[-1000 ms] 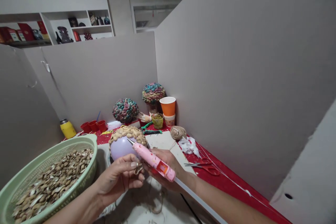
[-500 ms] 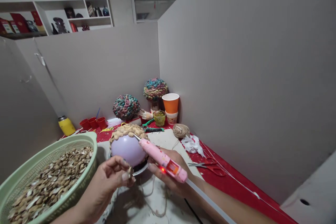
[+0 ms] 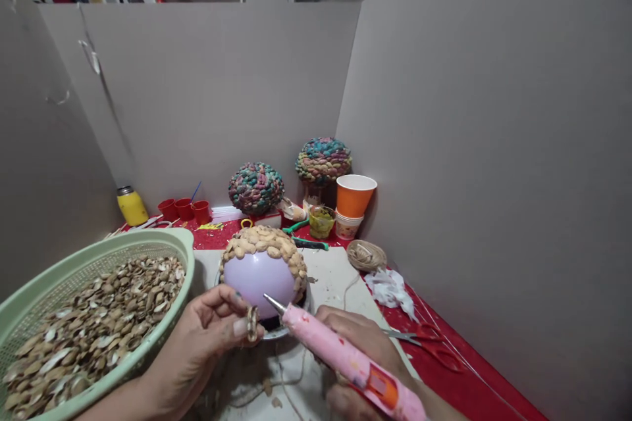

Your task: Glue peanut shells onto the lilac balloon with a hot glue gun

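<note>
Between thumb and fingers, my left hand (image 3: 205, 332) pinches a small nut shell (image 3: 252, 323), edge-on. My right hand (image 3: 368, 342) is wrapped round a pink hot glue gun (image 3: 340, 355), its metal tip pointing up and left near the shell, apart from it. Just behind both hands, a pale purple balloon (image 3: 259, 279) rests in a rimmed holder, mostly hidden. Tan nut shells (image 3: 264, 241) cover the balloon's top and right side; its front is bare. To the left, a green basket (image 3: 185, 247) holds many loose shells.
Scissors with red handles (image 3: 437, 345), crumpled white tissue (image 3: 392, 289) and a twine ball (image 3: 366, 255) lie at right. Behind stand two coloured shell-covered balls (image 3: 257, 187), an orange paper cup (image 3: 355, 196), small red cups (image 3: 184, 209) and a yellow bottle (image 3: 131, 205). Grey partitions surround the table.
The glue gun's tip has moved down and away from the shell-covered edge of the balloon, closer to the shell in my left hand. The camera view has tilted down.
</note>
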Demonstrator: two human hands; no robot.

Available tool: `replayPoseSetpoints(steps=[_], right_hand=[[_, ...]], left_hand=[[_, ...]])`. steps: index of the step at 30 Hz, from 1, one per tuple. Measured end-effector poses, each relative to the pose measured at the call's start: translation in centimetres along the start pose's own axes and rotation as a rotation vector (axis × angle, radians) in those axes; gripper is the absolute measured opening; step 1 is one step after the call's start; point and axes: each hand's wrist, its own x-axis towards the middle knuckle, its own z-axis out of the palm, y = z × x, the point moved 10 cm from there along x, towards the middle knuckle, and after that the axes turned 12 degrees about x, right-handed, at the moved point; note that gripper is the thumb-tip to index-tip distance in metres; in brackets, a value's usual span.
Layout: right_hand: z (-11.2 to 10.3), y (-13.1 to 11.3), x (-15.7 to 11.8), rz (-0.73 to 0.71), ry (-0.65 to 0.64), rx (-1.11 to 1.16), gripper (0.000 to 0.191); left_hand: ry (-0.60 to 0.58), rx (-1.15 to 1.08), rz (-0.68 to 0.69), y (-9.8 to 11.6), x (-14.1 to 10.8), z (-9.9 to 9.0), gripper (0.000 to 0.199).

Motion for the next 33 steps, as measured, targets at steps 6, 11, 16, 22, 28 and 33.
replayPoseSetpoints(steps=[6,11,16,22,28,33], right_hand=[[0.3,0.2,-0.8,-0.049,0.026,0.063,0.057],[0.5,-0.2,-0.4,-0.116,0.023,0.047,0.053],[0.6,-0.3,-0.4,-0.179,0.035,0.023,0.045],[0.6,0.1,-0.8,-0.161,0.031,0.029,0.047],[1.0,0.5,-0.9,-0.134,0.014,0.005,0.053],[1.2,0.4,-0.8,-0.139,0.000,-0.034,0.051]], left_hand=[[-0.072,-0.080,-0.039,-0.2,0.0,0.7,0.016],[-0.047,-0.087,-0.015,0.3,-0.1,0.6,0.019],[-0.019,-0.056,0.014,0.7,-0.4,0.3,0.024],[0.028,0.008,0.030,1.0,-0.4,0.1,0.025],[0.042,0.088,0.071,1.0,-0.4,-0.4,0.025],[0.060,0.124,0.104,1.1,-0.3,-0.8,0.025]])
